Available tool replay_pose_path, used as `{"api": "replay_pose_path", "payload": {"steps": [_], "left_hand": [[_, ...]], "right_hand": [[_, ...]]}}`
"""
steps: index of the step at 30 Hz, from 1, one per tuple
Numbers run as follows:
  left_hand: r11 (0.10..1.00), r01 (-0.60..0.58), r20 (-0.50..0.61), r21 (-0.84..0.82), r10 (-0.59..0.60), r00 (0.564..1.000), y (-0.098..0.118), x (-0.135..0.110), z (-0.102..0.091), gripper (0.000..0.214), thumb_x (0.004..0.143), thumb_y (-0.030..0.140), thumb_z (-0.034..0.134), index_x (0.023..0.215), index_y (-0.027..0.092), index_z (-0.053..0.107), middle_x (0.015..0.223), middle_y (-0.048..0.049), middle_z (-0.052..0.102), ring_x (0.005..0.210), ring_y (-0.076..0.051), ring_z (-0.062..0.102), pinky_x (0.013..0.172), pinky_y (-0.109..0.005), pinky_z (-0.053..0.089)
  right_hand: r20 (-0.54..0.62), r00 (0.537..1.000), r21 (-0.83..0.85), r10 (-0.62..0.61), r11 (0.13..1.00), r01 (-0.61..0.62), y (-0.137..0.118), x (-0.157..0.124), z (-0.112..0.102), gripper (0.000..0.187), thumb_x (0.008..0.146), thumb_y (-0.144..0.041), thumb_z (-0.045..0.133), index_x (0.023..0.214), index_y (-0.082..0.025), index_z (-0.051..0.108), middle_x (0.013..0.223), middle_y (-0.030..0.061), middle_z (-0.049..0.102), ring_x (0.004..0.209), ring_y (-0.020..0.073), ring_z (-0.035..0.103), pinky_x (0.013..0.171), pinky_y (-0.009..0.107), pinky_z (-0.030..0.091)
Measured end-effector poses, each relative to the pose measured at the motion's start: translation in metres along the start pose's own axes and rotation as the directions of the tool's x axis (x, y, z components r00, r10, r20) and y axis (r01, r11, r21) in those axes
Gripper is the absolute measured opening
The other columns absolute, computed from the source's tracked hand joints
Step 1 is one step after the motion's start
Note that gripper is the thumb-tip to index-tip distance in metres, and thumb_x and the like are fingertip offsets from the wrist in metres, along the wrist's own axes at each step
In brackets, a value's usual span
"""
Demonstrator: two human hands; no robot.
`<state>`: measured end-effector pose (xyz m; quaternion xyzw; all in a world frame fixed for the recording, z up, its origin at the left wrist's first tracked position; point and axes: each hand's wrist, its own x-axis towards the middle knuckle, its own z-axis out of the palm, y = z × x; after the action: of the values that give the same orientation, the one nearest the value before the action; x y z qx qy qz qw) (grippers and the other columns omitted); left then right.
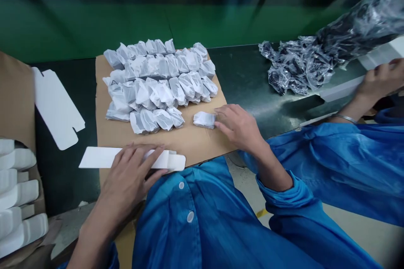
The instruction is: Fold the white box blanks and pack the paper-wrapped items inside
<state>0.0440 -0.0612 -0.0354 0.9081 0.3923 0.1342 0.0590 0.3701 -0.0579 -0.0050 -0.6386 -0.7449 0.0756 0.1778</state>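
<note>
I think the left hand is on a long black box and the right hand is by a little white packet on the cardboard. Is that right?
Not quite: the head view shows that the long box is white, not black. The left hand is on it, and the right hand is by a little white packet on the cardboard.

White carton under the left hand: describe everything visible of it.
The white carton is long, slim and plain, apparently thin card. It extends over the near part of the brown cardboard sheet, its left end jutting past it; flaps show at the right end. The left hand grips its middle, hiding part.
</note>
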Motion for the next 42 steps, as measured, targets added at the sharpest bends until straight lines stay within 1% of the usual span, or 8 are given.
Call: {"api": "replay_pose_path", "payload": {"steps": [6, 13, 17, 22, 30, 35, 39, 42], "left_hand": [[0.995, 0.072, 0.049, 0.064, -0.075, 0.996, 0.011, 0.007, 0.000, 0.062, 0.093, 0.053, 0.053, 0.146, 0.022, 0.047, 0.136, -0.0185, 0.059, 0.122, -0.038, 0.056, 0.100, -0.055, 0.045], [0.995, -0.067, 0.145, -0.074, 0.078, 0.986, 0.014, 0.008, -0.004, 0.044, 0.091, 0.015, 0.047, 0.121, 0.041, 0.067, 0.149, -0.0064, 0.052, 0.131, -0.034, 0.052, 0.103, -0.057, 0.041], [0.991, -0.087, 0.052, -0.100, 0.092, 0.994, 0.010, 0.006, -0.001, 0.036, 0.088, 0.014, 0.049, 0.094, 0.036, 0.076, 0.137, -0.0049, 0.061, 0.115, -0.032, 0.059, 0.094, -0.054, 0.043], [0.990, -0.129, 0.011, -0.059, 0.130, 0.991, 0.005, 0.005, 0.000, 0.033, 0.089, 0.015, 0.049, 0.091, 0.033, 0.076, 0.138, -0.0062, 0.060, 0.108, -0.032, 0.058, 0.083, -0.049, 0.044], [0.989, -0.123, -0.007, -0.077, 0.122, 0.992, 0.013, 0.006, -0.005, 0.033, 0.090, 0.009, 0.053, 0.100, 0.033, 0.073, 0.141, -0.0054, 0.057, 0.127, -0.030, 0.052, 0.093, -0.046, 0.040], [0.983, -0.174, 0.029, -0.065, 0.176, 0.984, 0.013, 0.003, -0.003, 0.030, 0.092, 0.009, 0.052, 0.100, 0.029, 0.072, 0.143, -0.0080, 0.055, 0.130, -0.030, 0.051, 0.094, -0.046, 0.040], [0.985, -0.162, -0.087, -0.064, 0.156, 0.984, 0.016, 0.001, 0.003, 0.024, 0.092, 0.011, 0.057, 0.101, 0.029, 0.072, 0.139, -0.0105, 0.056, 0.129, -0.028, 0.052, 0.096, -0.044, 0.040], [0.989, -0.141, -0.155, -0.045, 0.133, 0.979, 0.017, -0.001, 0.006, 0.022, 0.091, 0.011, 0.060, 0.102, 0.028, 0.070, 0.136, -0.0123, 0.055, 0.126, -0.026, 0.053, 0.096, -0.042, 0.042]], "right_hand": [[0.163, 0.978, 0.002, -0.131, 0.991, 0.133, -0.022, 0.015, 0.013, 0.050, 0.093, -0.027, 0.060, 0.140, -0.011, 0.052, 0.122, 0.0198, 0.063, 0.117, 0.0357, 0.056, 0.099, 0.054, 0.047], [0.045, 0.998, 0.733, 0.047, 0.677, -0.065, -0.007, -0.001, 0.013, 0.033, 0.082, -0.022, 0.063, 0.115, -0.019, 0.056, 0.120, 0.0098, 0.066, 0.112, 0.0220, 0.063, 0.097, 0.037, 0.050], [0.027, 0.977, 0.522, 0.211, 0.831, -0.194, 0.015, -0.025, 0.013, 0.042, 0.080, -0.023, 0.069, 0.119, -0.019, 0.053, 0.121, 0.0111, 0.068, 0.114, 0.0260, 0.063, 0.098, 0.043, 0.048], [0.082, 0.996, 0.015, 0.036, 0.999, -0.037, 0.024, -0.040, -0.002, 0.044, 0.088, -0.019, 0.064, 0.131, -0.015, 0.056, 0.129, 0.0156, 0.064, 0.118, 0.0336, 0.057, 0.098, 0.052, 0.046], [0.110, 0.963, 0.516, -0.245, 0.843, 0.155, -0.040, -0.024, 0.016, 0.037, 0.090, -0.019, 0.066, 0.127, -0.018, 0.059, 0.120, 0.0084, 0.068, 0.111, 0.0209, 0.064, 0.095, 0.035, 0.055], [0.088, 0.888, 0.274, -0.452, 0.868, 0.415, -0.072, -0.017, 0.044, 0.033, 0.097, -0.012, 0.050, 0.129, -0.006, 0.057, 0.121, 0.0170, 0.067, 0.109, 0.0264, 0.063, 0.097, 0.045, 0.054], [-0.070, 0.923, 0.155, -0.379, 0.910, 0.385, -0.091, -0.026, 0.064, 0.042, 0.097, -0.008, 0.042, 0.138, -0.003, 0.047, 0.125, 0.0208, 0.065, 0.113, 0.0274, 0.062, 0.097, 0.043, 0.055], [-0.161, 0.957, 0.330, -0.240, 0.901, 0.281, -0.100, -0.032, 0.074, 0.051, 0.097, -0.009, 0.043, 0.148, -0.010, 0.037, 0.138, 0.0177, 0.057, 0.131, 0.0241, 0.053, 0.107, 0.039, 0.051]]}}
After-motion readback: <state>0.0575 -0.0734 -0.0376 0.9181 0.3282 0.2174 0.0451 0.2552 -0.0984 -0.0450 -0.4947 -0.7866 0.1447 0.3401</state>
